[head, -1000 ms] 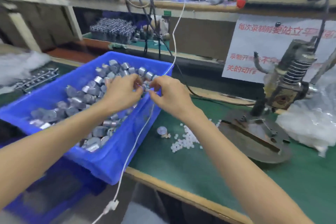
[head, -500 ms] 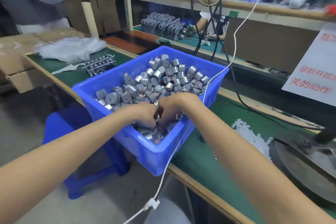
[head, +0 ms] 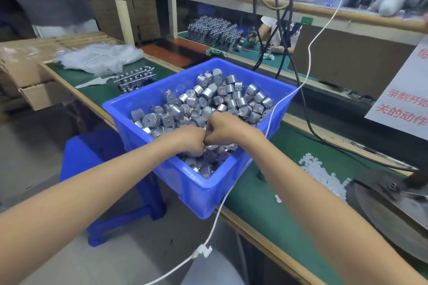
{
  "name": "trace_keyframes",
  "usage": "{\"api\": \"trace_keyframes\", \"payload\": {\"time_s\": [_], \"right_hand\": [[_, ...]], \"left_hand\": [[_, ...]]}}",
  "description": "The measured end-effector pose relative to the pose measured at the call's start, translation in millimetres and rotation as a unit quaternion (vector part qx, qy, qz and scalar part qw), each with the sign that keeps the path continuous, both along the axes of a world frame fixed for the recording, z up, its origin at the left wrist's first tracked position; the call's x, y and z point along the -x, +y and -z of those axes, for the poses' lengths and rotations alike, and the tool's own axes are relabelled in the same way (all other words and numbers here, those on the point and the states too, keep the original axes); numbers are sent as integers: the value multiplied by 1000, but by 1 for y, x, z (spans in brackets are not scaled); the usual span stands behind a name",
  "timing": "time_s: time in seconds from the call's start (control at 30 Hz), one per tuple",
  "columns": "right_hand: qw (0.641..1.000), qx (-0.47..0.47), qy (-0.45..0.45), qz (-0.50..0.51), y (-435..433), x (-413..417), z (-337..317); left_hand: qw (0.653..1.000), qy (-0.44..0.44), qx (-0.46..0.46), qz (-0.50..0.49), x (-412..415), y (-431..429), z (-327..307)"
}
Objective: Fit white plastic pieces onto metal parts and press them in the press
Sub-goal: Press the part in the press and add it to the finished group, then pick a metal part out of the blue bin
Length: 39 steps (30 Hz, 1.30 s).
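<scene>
a: start close in. what are the hands doing?

b: the left hand (head: 188,140) and right hand (head: 228,129) sit knuckle to knuckle, low in the near corner of the blue bin (head: 208,194), down among the metal parts (head: 208,97). both have their fingers curled under. i cannot tell whether they pinch a part or a plastic piece, since the fingertips are hidden.

a: so which step?

b: i'd judge it as the fitting step, or picking the next metal part to fit. nothing is at the press.

a: where's everything else?

b: the white cable (head: 222,201) hangs across the bin's right side. the white plastic pieces (head: 322,173) lie loose on the green mat (head: 266,203) to the right of the bin, well apart from the hands. the press plate (head: 382,210) is just beyond them, at the right edge of the view.

a: and next?

b: probably lifting the fitted part clear of the heap and carrying it right, over the plastic pile, to the plate. it needs a firm pinch so the piece stays seated.

a: any change from before?

b: a second ago the hands were higher, fingertips meeting over the bin's right edge by the cable. half a second ago they were already down in this corner, and they have barely shifted since.
</scene>
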State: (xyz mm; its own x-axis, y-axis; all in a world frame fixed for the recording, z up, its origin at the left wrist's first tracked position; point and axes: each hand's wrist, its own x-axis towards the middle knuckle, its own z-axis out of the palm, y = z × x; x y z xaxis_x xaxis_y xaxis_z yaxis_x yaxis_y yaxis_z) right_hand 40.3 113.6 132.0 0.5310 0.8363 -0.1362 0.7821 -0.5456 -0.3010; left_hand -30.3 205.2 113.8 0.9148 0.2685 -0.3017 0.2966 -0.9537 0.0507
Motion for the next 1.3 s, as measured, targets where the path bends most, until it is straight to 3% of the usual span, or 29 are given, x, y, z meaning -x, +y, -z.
{"api": "trace_keyframes", "payload": {"time_s": [0.13, 0.27, 0.4, 0.53, 0.7, 0.93, 1.3], "right_hand": [[979, -192, 51, 46, -31, -8, -25], [933, -320, 138, 87, -80, -13, -41], [876, -428, 177, 136, -141, -18, -35], [850, -451, 196, 187, -201, -21, -2], [847, -394, 186, 305, -262, -12, 64], [828, -407, 169, 346, -294, 20, 125], [781, -472, 121, 391, -291, 31, 145]], "left_hand": [[993, -100, 56, -18, 0, -12, -14], [952, -250, 175, -31, -12, -56, -40], [937, -253, 243, 6, -28, -113, -49], [953, -179, 239, 50, -44, -166, -25], [969, -112, 190, 114, -53, -198, 44], [948, -159, 216, 174, -63, -219, 83], [943, -206, 158, 205, -63, -228, 97]]}}
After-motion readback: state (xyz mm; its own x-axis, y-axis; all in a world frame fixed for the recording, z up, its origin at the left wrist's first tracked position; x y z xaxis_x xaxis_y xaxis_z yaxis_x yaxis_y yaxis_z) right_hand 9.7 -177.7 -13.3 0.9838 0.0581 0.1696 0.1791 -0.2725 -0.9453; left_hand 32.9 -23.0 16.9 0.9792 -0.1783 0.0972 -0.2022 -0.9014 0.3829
